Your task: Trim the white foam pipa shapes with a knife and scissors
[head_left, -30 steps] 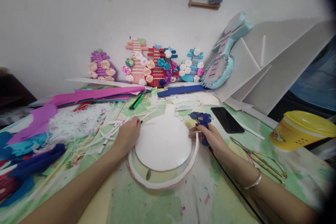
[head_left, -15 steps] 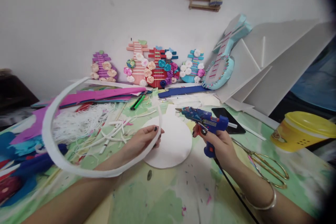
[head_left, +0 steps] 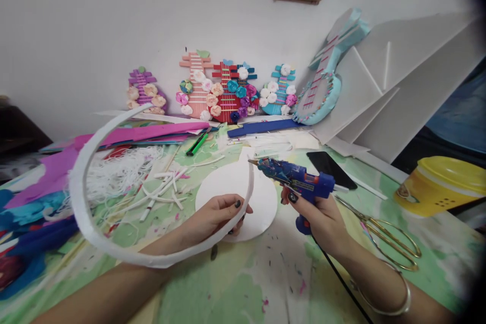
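My left hand [head_left: 224, 215] pinches a long white foam strip [head_left: 152, 260] near one end. The strip curls round in a wide open loop to the left, over my forearm. In my right hand [head_left: 322, 217] is a blue glue gun [head_left: 288, 176], its handle wrapped by my fingers and a white glue stick poking from its rear. The gun's nozzle is at the tip of the strip's near end; whether they touch I cannot tell. Behind and below my left hand, a round white board [head_left: 212, 182] with a short neck lies flat on the table.
Gold-handled scissors [head_left: 391, 235], a black phone [head_left: 330, 168] and a yellow tub [head_left: 444, 187] are on the right. White string [head_left: 121, 174], foam scraps [head_left: 167, 187] and a green cutter [head_left: 198, 144] lie left. Several flower-decorated paper instruments [head_left: 228, 91] lean against the wall.
My left hand has moved right with the foam strip, bringing its end up to the glue gun's nozzle. The gun has shifted only slightly. The view has tilted down a little.
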Motion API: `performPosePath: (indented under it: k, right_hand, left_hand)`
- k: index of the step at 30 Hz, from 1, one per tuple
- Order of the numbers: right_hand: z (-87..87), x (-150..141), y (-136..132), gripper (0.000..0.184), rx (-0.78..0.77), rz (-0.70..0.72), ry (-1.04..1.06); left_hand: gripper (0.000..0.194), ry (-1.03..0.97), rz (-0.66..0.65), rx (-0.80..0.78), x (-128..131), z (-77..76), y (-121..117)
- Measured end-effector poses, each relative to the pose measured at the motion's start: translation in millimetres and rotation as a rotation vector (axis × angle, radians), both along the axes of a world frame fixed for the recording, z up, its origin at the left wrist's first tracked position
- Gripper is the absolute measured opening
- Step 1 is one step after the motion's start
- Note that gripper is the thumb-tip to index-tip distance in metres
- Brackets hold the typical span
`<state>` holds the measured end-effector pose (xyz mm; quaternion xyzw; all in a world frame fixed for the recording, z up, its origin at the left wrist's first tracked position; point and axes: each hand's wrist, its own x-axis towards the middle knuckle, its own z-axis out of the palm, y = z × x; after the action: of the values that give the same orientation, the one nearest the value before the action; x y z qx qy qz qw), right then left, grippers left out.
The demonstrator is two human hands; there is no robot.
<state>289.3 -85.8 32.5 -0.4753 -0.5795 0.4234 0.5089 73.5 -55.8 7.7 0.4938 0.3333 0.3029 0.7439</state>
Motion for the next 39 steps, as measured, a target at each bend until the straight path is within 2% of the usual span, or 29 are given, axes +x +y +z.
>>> performPosePath:
  k: [10,13,16,19,24,27,33,39]
  right_hand:
    - [-2.9,1,1,0.030,0.012,-0.032,0.020]
    - [-3.5,0,6,0.021,0.107,-0.071,0.084]
    - [-2.1,-2,11,0.024,0.180,-0.020,0.149]
    - [-0.8,-5,15,0.031,0.139,0.032,0.199]
    - [-1.0,-8,15,0.021,0.114,-0.083,0.208]
    - [-0.4,-5,15,0.020,0.145,-0.076,0.202]
    - [-1.2,2,15,0.014,0.148,0.093,0.262]
    - [0.5,-2,16,0.017,0.121,0.029,0.206]
  left_hand:
    - [0.021,-0.047,-0.005,-0.021,-2,-1.4,0]
    - [0.023,0.007,-0.042,0.004,-2,-2.0,-2]
    - [0.027,0.087,-0.120,0.013,-1,-2.1,-5]
    - [0.031,0.143,-0.212,0.009,3,-1.1,-9]
    - [0.033,0.195,-0.286,0.003,9,2.8,-14]
    - [0.033,0.229,-0.291,0.002,10,5.0,-14]
    - [0.034,0.243,-0.275,-0.002,8,4.2,-14]
    - [0.032,0.256,-0.291,-0.006,8,3.1,-15]
